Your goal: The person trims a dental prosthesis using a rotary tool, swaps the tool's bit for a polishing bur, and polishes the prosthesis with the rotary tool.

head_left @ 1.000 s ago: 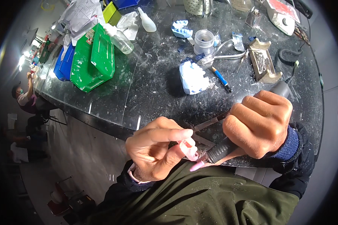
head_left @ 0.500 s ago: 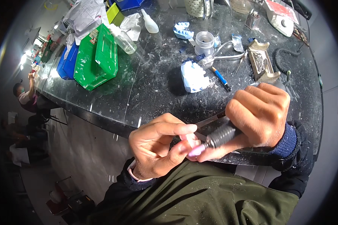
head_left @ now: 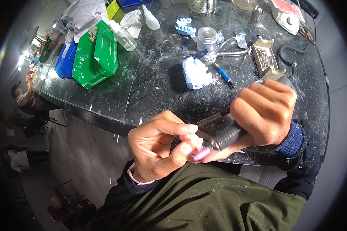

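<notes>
My left hand pinches a small pink-and-clear dental piece between thumb and fingers, over my lap at the table's near edge. Its exact shape is largely covered by my fingers. My right hand is wrapped round a black rotary handpiece with a ribbed grip. The handpiece's pink grinding tip points left, right beside the dental piece; whether they touch I cannot tell. Behind my hands lies a flat metal blade-like tool. Farther back stands a white-and-blue dental cast, with a blue pencil to its right.
Green bins and a blue bin sit at left, near a spray bottle. At the back are a clear jar, a smaller blue cast and a metal bur tray. A coiled cord lies at right. Another person sits far left.
Both hands keep their grips. The dental piece is turned slightly between my left fingers, and the pink tip sits at a different angle. The whole view has shifted a little.
</notes>
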Demonstrator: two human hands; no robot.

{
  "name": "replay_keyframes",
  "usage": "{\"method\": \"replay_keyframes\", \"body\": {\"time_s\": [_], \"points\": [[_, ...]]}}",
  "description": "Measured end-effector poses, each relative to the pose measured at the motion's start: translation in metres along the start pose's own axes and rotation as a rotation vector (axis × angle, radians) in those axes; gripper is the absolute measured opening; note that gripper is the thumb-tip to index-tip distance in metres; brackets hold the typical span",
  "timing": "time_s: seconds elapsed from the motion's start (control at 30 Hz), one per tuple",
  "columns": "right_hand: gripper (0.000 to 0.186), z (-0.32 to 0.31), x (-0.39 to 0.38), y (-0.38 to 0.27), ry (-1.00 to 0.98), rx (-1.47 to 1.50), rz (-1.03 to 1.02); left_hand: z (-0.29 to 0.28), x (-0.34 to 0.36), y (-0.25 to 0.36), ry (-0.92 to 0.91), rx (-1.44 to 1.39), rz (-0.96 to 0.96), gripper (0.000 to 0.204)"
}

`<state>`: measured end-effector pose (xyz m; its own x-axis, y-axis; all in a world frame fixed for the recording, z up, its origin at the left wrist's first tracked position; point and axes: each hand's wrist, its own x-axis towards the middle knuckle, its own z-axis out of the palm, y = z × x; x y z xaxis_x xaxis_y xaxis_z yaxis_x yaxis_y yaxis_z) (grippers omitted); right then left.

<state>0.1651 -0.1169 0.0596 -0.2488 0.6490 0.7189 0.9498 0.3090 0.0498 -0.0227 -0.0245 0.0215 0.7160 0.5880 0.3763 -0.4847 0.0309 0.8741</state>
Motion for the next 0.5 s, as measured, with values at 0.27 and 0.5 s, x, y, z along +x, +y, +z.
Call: {"method": "replay_keyframes", "body": {"time_s": [0.27, 0.5], "points": [[0.079, 0.0002, -0.0010, -0.0008, 0.004, -0.073, -0.038, -0.0007, -0.0033, 0.0026, 0.073, 0.040, -0.041, 0.012], [0.079, -0.0027, 0.0002, -0.0033, -0.027, -0.101, 0.003, 0.0004, -0.0051, 0.0054, 0.133, 0.017, -0.114, 0.010]]}}
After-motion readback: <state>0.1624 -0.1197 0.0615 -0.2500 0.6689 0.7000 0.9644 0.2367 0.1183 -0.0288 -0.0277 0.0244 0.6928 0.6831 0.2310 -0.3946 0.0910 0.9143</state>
